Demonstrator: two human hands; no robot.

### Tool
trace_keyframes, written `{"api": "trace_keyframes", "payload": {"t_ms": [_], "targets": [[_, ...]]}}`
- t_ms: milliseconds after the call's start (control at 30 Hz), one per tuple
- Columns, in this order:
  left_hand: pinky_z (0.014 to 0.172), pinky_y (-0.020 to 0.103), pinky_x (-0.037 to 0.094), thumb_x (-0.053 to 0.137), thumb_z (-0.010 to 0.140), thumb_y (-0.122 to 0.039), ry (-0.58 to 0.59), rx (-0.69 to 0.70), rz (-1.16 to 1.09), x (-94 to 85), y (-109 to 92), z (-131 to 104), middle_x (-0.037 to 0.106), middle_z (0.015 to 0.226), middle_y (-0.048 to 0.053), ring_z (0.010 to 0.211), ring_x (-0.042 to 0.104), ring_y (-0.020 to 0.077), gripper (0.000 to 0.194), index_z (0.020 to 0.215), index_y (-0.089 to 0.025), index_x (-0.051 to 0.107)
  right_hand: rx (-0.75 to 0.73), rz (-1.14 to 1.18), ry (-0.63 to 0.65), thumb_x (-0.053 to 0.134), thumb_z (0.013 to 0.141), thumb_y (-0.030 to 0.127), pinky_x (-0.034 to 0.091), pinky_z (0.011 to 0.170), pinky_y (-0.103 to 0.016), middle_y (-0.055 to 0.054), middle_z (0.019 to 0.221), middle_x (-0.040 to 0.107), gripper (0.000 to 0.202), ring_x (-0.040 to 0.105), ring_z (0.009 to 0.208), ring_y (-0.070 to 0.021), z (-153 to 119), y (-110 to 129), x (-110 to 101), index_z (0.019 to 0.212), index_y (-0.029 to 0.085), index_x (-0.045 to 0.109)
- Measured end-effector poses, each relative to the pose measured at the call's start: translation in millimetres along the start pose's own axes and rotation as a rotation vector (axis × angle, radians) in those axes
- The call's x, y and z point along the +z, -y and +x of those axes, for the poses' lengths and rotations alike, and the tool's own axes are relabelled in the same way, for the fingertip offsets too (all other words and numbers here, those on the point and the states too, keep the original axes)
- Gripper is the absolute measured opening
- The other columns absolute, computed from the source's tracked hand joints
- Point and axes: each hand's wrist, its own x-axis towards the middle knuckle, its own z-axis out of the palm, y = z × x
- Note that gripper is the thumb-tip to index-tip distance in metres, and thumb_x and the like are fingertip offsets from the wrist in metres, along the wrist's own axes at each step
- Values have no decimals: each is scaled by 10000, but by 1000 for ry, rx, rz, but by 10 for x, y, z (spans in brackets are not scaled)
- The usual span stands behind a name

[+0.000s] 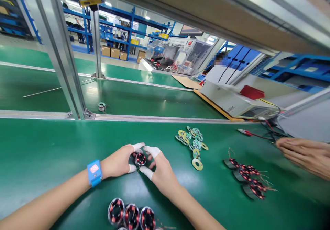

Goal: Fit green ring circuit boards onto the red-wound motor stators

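A small round motor stator with a dark core and copper windings is held between my hands, just above the green bench. My left hand, with a blue band at the wrist, grips it from the left. From the right, my right hand closes its thumb and fingers on the same stator. White finger cots cover the fingertips that show on both hands. Nearer to me stand several more stators, partly cut off by the lower edge.
Ring-shaped circuit boards and yellow rings lie in a loose pile right of centre. Several stators with loose wires sit further right, near another person's hand. A lone stator stands beyond the metal rail. An upright post rises at left.
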Motion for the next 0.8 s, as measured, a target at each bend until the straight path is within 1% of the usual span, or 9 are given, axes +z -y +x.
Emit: {"api": "trace_keyframes", "payload": {"t_ms": [100,233,300,367,500,600,667,733,800], "targets": [[861,334,440,611,642,-88,-48,2,42,35,33,24,598,1069,74,946,555,215,748,1343,-167,365,-214,-241,-76,743,652,194,519,676,-362,-87,1003,559,637,547,817,-226,1,31,24,1240,234,501],[834,310,429,622,640,-56,-72,23,122,38,72,24,587,1046,68,943,531,211,711,1308,-186,418,-490,-308,-193,689,747,242,492,593,-314,-75,880,607,343,525,753,-207,33,39,67,1081,220,612],[806,296,422,653,675,-113,-69,59,183,19,73,24,591,1000,56,920,524,207,568,1218,-203,512,-570,-259,-220,613,808,178,477,587,-285,-58,829,631,195,513,723,-185,42,24,73,999,211,633],[751,277,416,694,691,-213,-55,82,246,-4,57,27,591,918,40,866,521,198,370,1051,-210,608,-640,-233,-227,533,839,95,473,604,-272,-56,806,647,192,518,738,-177,41,5,60,980,184,628],[675,243,394,699,673,-201,-54,62,317,-1,25,30,572,806,12,785,515,172,166,823,-205,628,-791,-365,-42,418,873,82,467,593,-289,-81,765,652,220,543,752,-196,13,54,26,893,133,631],[671,246,401,627,690,-136,-73,28,345,46,48,30,563,776,11,765,519,166,126,795,-204,623,-826,-491,191,381,871,113,453,548,-304,-80,716,643,257,551,701,-204,-13,171,5,828,139,633],[696,267,421,613,685,-139,-73,-12,342,35,37,20,565,791,23,778,527,178,141,813,-198,626,-805,-457,218,410,867,184,466,566,-307,-73,762,659,230,565,708,-199,-12,194,-62,922,154,631],[775,313,443,654,638,-162,-70,-44,292,-62,-69,-16,581,906,57,871,534,214,297,933,-183,618,-712,-370,45,433,874,261,492,631,-300,-61,849,680,254,593,746,-182,19,99,-208,1048,186,602],[862,363,438,680,612,-202,-127,-45,161,-246,-298,-100,553,1083,98,989,514,250,528,1122,-169,544,-478,-380,-270,430,883,258,505,706,-299,-60,894,686,261,615,800,-176,85,-122,-423,1074,209,601]]}}
